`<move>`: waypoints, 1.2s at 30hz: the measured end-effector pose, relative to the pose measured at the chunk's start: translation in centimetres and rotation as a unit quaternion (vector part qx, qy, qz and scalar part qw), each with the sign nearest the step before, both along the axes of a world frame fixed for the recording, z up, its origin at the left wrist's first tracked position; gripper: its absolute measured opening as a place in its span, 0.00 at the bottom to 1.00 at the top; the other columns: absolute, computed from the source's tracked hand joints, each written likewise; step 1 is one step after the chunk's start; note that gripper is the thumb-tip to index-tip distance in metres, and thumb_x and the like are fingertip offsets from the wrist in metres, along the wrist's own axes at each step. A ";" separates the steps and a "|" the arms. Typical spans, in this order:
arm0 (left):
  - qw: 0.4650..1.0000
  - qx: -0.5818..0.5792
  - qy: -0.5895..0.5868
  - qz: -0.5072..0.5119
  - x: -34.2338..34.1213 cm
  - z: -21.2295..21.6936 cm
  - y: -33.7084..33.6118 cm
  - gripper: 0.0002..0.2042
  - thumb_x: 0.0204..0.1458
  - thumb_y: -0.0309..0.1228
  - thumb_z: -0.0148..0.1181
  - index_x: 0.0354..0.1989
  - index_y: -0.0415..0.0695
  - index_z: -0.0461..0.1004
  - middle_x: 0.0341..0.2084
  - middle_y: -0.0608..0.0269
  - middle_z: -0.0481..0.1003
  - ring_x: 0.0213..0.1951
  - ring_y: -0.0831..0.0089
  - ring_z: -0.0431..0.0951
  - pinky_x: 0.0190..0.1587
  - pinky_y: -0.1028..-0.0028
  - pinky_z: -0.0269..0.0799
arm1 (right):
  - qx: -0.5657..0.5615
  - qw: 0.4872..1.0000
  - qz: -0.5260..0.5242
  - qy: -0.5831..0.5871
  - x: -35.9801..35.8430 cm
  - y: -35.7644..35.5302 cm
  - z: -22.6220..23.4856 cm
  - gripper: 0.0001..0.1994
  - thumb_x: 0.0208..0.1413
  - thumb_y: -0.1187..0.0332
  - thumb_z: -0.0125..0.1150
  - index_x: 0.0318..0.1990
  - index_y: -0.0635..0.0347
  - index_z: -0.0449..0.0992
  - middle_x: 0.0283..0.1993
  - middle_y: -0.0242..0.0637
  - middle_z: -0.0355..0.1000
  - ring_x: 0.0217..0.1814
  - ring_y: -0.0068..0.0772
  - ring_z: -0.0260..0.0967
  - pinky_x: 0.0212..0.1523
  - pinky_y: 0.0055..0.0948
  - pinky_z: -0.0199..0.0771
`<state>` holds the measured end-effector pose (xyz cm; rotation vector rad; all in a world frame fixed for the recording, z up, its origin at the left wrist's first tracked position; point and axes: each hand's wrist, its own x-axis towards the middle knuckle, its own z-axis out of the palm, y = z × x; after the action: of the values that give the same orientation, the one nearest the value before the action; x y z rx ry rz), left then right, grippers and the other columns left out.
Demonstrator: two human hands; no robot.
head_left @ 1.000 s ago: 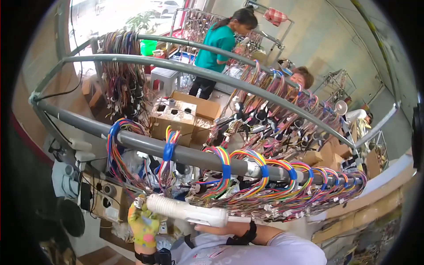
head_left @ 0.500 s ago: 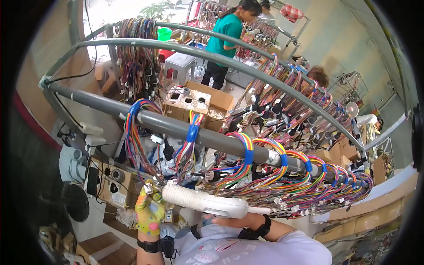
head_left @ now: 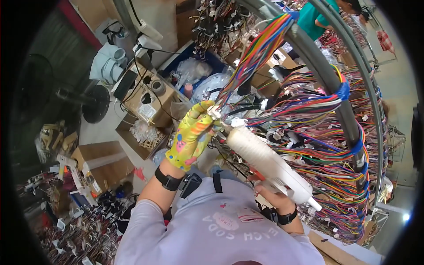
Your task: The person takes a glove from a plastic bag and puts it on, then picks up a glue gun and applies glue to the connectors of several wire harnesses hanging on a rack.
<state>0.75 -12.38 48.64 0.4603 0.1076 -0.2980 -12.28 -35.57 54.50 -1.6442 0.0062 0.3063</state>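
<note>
Connector (head_left: 214,112) of white plastic sits pinched in the yellow-gloved left hand (head_left: 189,139); the right hand (head_left: 271,195) grips a long white plastic glue gun (head_left: 265,161), tip near the left

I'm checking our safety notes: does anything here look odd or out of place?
One oddity: the left hand wears a yellow patterned glove, while the right hand, gripping the white gun-shaped tool, looks bare, so they don't match.

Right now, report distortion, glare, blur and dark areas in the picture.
Head view: fisheye bows the grey rail, corners black; head view: a small light glares at right; head view: the white gun-shaped tool looks slightly soft at its ribbed front; head view: dim at left, around the dark round base.
</note>
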 end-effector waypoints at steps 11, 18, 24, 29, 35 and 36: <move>0.997 0.036 -0.048 0.054 -0.6 -0.4 0.0 0.16 0.51 0.20 0.58 0.48 0.42 0.65 0.48 0.57 0.70 0.47 0.72 0.73 0.49 0.74 0.70 | -0.177 0.976 0.116 -0.044 -0.4 -0.9 -1.0 0.34 0.48 0.78 0.60 0.63 0.57 0.54 0.57 0.46 0.64 0.60 0.42 0.62 0.54 0.41 0.69; 0.939 0.240 -0.171 0.179 -0.9 -0.8 -0.8 0.16 0.48 0.16 0.58 0.44 0.42 0.67 0.48 0.56 0.70 0.45 0.75 0.72 0.48 0.77 0.67 | -0.207 0.974 0.075 -0.061 -0.2 0.2 -0.2 0.31 0.49 0.77 0.58 0.62 0.60 0.56 0.55 0.49 0.66 0.55 0.41 0.66 0.52 0.38 0.69; 0.893 0.323 -0.201 0.238 -1.4 -0.8 -1.1 0.16 0.45 0.14 0.56 0.42 0.43 0.67 0.47 0.56 0.70 0.43 0.76 0.71 0.44 0.79 0.66 | -0.238 0.963 0.106 -0.061 -0.5 -0.3 -0.5 0.28 0.48 0.80 0.57 0.59 0.62 0.60 0.54 0.50 0.66 0.51 0.39 0.68 0.49 0.36 0.71; 0.894 0.314 -0.201 0.248 -1.5 -0.4 -1.1 0.16 0.43 0.13 0.55 0.41 0.44 0.67 0.46 0.57 0.70 0.43 0.77 0.69 0.44 0.79 0.66 | -0.220 0.970 0.080 -0.061 -0.9 -0.1 -0.8 0.26 0.47 0.82 0.57 0.57 0.63 0.62 0.53 0.48 0.67 0.51 0.38 0.67 0.48 0.34 0.71; 0.861 0.383 -0.213 0.258 -1.6 -0.5 -1.0 0.16 0.41 0.13 0.55 0.39 0.45 0.69 0.45 0.60 0.70 0.38 0.80 0.68 0.41 0.81 0.64 | -0.012 1.000 -0.029 -0.001 -0.6 1.8 -0.6 0.26 0.47 0.82 0.57 0.57 0.63 0.63 0.51 0.47 0.67 0.51 0.37 0.67 0.47 0.33 0.72; 0.861 0.384 -0.212 0.259 -1.6 -0.5 -1.0 0.16 0.41 0.13 0.55 0.39 0.45 0.69 0.45 0.60 0.70 0.38 0.80 0.68 0.41 0.81 0.64 | -0.026 0.999 -0.020 -0.008 -0.6 1.6 -0.6 0.26 0.47 0.82 0.57 0.57 0.63 0.63 0.51 0.47 0.68 0.51 0.37 0.68 0.46 0.32 0.73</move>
<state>-0.87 -13.39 48.11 1.2531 -0.0929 0.4103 -12.90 -33.92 53.88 -1.6967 0.0355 0.2656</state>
